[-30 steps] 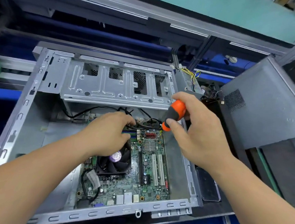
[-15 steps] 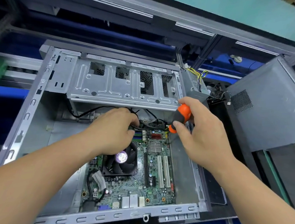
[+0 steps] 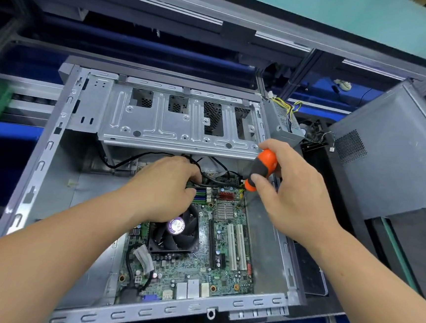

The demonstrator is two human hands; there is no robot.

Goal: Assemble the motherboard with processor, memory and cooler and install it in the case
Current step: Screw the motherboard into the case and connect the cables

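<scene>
Right hand (image 3: pixel 294 194) grips my screwdriver (image 3: pixel 261 169) at the board's (image 3: pixel 223 262) far corner; left hand (image 3: pixel 168 185) pinches cables there. Board with cooler (image 3: pixel 174 232) sits in the case (image 3: pixel 39 166); I judge screws remain.

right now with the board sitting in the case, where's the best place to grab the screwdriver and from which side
Grip the screwdriver by its thick orange and black handle, from the case's right side, as the right hand does now. It stands tilted, tip down at the motherboard corner, and the left hand fills the other side.
</scene>
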